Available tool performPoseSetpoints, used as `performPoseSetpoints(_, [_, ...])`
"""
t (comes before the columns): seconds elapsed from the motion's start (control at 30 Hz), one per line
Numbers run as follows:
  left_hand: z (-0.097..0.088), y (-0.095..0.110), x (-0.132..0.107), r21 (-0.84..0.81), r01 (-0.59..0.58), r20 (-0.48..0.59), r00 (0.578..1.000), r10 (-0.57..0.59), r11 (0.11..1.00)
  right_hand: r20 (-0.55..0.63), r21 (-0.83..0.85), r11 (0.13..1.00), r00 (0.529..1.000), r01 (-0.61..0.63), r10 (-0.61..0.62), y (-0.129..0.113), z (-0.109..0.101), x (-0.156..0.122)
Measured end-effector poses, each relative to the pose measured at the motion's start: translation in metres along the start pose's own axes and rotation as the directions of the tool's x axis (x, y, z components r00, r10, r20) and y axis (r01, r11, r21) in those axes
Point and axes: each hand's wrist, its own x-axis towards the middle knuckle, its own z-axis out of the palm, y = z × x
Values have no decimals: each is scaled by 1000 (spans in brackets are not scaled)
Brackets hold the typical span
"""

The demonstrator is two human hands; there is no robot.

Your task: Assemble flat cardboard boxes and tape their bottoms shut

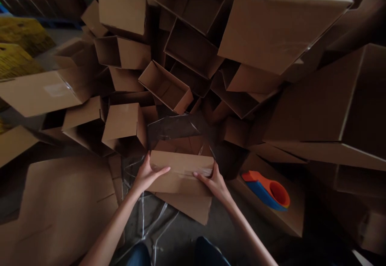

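Observation:
A small brown cardboard box (181, 165) sits low in the middle of the view, its near face crossed by a strip of clear tape. My left hand (148, 174) grips its left end, thumb on the near face. My right hand (213, 181) holds its right end, with the fingers laid along the tape strip. A flattened cardboard flap (189, 207) lies under the box. An orange and blue tape dispenser (267, 190) rests on a flat box just right of my right hand.
Several empty open cardboard boxes (165, 86) are piled high in front and to both sides. A large flattened carton (63, 205) lies at lower left. Loose clear tape strands (157, 222) trail on the dark floor by my knees. Yellow cartons (18, 45) are at far left.

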Motion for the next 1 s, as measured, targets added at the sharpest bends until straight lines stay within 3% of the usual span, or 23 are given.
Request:
performPoseSetpoints(0.1, [1,0,3,28,11,48,999,-13,1000,10,-5,1000,1000,-9,9,-4,-1,-1])
performPoseSetpoints(0.33, [1,0,3,180,49,-36,998,-44,982,-63,-102,991,994,-91,84,-11,3,-3])
performPoseSetpoints(0.5, [2,-5,5,209,38,-40,999,-30,977,-68,-110,991,995,-77,70,-11,5,-4])
performPoseSetpoints(0.63, [2,-9,5,113,9,-23,1000,-6,994,-19,-103,992,998,-68,67,-9,1,-3])
performPoseSetpoints(0.77, [2,-9,0,-62,-14,1,1000,14,998,90,86,996,996,-16,8,-4,-7,-3])
performPoseSetpoints(1.0, [-20,-5,-4,-240,96,41,995,-89,966,189,270,962,982,-52,0,0,-20,-4])
